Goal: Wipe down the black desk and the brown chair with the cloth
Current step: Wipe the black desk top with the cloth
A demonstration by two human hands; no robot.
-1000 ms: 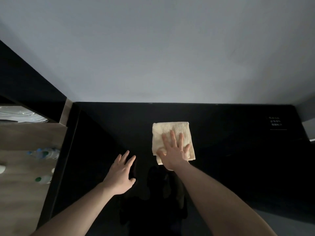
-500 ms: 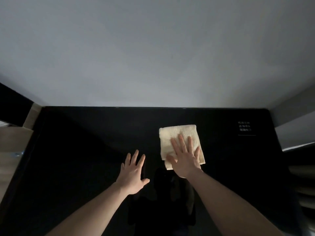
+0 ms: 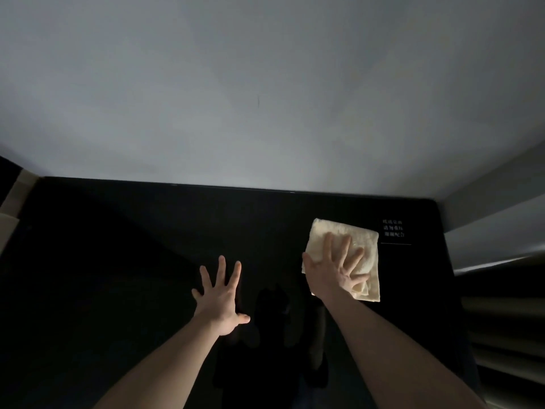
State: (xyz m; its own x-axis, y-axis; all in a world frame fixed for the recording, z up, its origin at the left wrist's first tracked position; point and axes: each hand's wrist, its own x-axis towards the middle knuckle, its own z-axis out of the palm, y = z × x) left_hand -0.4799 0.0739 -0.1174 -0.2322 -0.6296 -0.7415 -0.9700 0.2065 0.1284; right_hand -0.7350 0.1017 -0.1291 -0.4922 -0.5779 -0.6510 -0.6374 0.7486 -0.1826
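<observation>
A glossy black desk (image 3: 118, 261) fills the lower half of the head view and runs up to a pale wall. A folded cream cloth (image 3: 367, 249) lies flat on its right part. My right hand (image 3: 333, 270) presses on the cloth with the fingers spread straight. My left hand (image 3: 221, 296) rests flat on the bare desk near the middle, fingers spread, holding nothing. The brown chair is not in view.
A small label with white lettering (image 3: 393, 228) is on the desk just right of the cloth. The desk's right edge (image 3: 448, 261) meets a grey wall panel. At the far left a tan wooden edge (image 3: 14, 199) borders the desk.
My right hand has slid the cloth to the right across the desk, towards the label. The view has turned right, and the wooden shelf with bottles at the left has left the frame.
</observation>
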